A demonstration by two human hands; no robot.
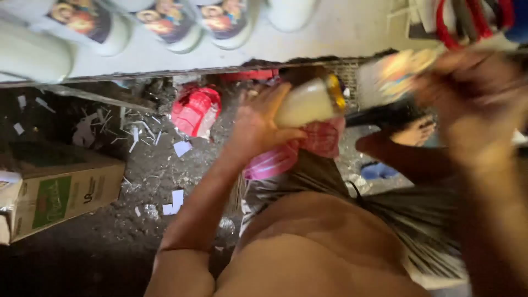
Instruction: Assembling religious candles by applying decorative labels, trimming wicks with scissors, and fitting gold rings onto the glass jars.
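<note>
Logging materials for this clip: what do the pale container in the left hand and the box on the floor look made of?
The container in the left hand looks like glossy glass or plastic with creamy-white contents; blur leaves it open. The box looks like matte brown cardboard with a green printed panel.

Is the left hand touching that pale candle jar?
Touching. The head view shows the left hand wrapped around the base of the pale candle jar, fingers pressed against it.
</note>
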